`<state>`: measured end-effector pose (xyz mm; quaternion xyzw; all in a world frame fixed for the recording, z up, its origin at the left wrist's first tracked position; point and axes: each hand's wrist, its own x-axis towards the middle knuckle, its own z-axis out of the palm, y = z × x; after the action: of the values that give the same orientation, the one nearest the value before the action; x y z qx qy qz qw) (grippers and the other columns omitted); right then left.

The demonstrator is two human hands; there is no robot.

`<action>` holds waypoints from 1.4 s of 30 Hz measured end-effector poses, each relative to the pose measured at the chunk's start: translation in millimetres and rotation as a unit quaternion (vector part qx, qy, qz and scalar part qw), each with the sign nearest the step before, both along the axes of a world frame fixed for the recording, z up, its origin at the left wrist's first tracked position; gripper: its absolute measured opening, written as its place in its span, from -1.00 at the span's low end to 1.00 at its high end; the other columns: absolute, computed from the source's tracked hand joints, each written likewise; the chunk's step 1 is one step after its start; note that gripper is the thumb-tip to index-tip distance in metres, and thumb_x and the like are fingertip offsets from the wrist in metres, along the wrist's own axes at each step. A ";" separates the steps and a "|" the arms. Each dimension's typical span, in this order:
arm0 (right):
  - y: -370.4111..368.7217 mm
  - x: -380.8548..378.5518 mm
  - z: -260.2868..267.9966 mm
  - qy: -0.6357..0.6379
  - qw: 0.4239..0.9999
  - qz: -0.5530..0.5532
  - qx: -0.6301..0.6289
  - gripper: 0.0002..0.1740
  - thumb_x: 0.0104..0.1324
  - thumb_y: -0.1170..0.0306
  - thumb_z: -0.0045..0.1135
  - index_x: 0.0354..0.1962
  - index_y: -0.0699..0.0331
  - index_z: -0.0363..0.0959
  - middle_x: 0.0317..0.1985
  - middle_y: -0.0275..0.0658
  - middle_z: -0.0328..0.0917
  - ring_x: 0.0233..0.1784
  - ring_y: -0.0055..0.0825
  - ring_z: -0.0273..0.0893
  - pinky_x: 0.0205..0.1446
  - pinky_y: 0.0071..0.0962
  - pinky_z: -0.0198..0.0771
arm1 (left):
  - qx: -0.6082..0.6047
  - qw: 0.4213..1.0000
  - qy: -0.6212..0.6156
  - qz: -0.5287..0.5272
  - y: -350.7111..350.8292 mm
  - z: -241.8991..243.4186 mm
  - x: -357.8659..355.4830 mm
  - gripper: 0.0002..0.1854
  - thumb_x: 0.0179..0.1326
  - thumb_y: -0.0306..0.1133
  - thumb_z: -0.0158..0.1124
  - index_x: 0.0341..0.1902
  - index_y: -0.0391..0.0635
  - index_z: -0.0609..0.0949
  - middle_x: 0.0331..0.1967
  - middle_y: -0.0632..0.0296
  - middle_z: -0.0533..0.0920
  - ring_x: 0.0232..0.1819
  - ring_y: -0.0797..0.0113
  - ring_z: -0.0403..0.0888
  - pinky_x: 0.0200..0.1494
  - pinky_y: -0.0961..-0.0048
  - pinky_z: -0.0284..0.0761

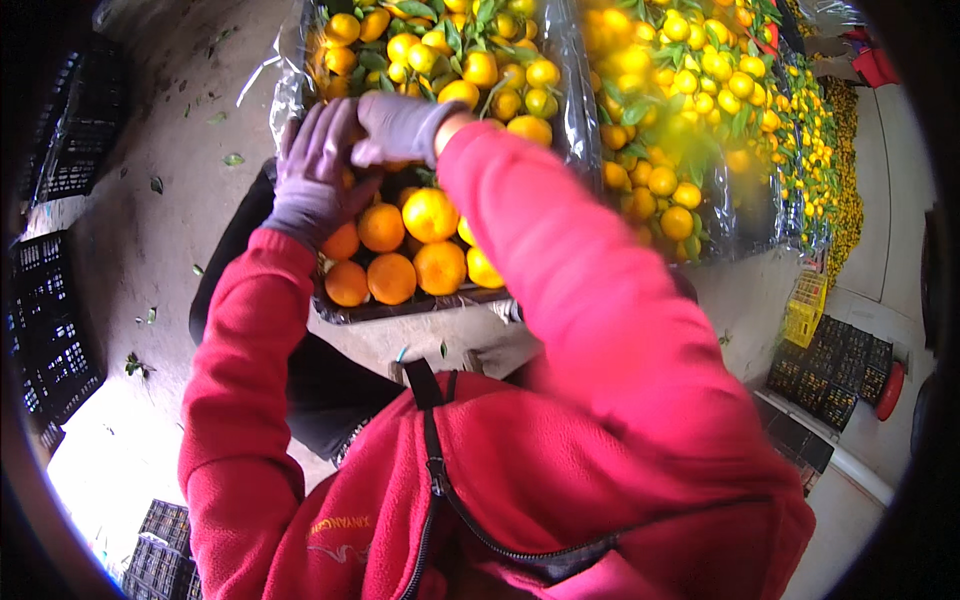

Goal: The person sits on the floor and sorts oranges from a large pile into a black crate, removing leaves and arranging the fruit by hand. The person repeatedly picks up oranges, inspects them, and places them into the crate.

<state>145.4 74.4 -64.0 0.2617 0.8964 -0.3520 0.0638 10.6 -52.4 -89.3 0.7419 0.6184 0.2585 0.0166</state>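
Before me is a dark plastic crate (420,306) with a clear plastic liner (289,90). Large oranges or mandarins (441,268) lie in rows in its near part. Smaller yellow-orange citrus fruits with leaves (480,69) fill the far part. My left hand (311,169), in a grey-purple glove, rests palm down at the crate's left side, thumb apart from the fingers. Touching or nearly touching it, my right hand (405,127) reaches across in a matching glove with curled fingers. What lies under either palm is hidden.
More citrus with leaves (675,90) lies in plastic-lined containers to the right. Black plastic crates (52,322) stand along the left, others (829,367) at the right beside a yellow crate (805,307). Loose leaves (232,159) dot the concrete floor (187,112).
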 end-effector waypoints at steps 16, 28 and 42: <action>28.9 191.7 28.6 -0.115 0.981 -0.154 -0.040 -0.31 0.09 0.22 0.39 0.20 0.09 0.45 0.06 -0.01 0.60 0.09 -0.20 0.58 0.20 -0.33 0.43 | 0.006 0.999 0.050 -0.005 -3.6 -10.6 -6.1 -0.36 0.16 -0.29 0.23 0.37 -0.02 0.38 0.33 0.04 0.42 0.39 -0.03 0.32 0.42 0.00 0.13; -9.6 97.4 42.6 0.150 0.964 -0.159 0.151 -0.49 0.00 0.29 0.38 -0.07 0.22 0.46 -0.04 -0.04 0.51 -0.04 -0.08 0.58 0.06 -0.25 0.53 | 0.035 0.999 0.011 -0.021 -2.0 -19.7 -17.1 -0.41 0.15 -0.29 0.18 0.33 0.04 0.44 0.30 0.08 0.47 0.35 0.00 0.37 0.39 0.02 0.18; -50.1 40.5 -35.3 0.125 0.956 -0.165 -0.206 -0.37 -0.02 0.18 0.54 -0.04 0.31 0.52 -0.11 -0.01 0.61 -0.02 -0.08 0.60 0.13 -0.25 0.47 | 0.048 0.998 0.043 0.008 -3.0 -16.5 -10.5 -0.40 0.07 -0.25 0.28 0.27 0.04 0.49 0.25 0.11 0.51 0.31 0.04 0.42 0.35 0.03 0.23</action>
<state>185.9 24.3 -99.2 0.3413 0.7493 -0.5649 -0.0550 0.0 -55.3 -105.8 0.7472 0.6113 0.2564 -0.0475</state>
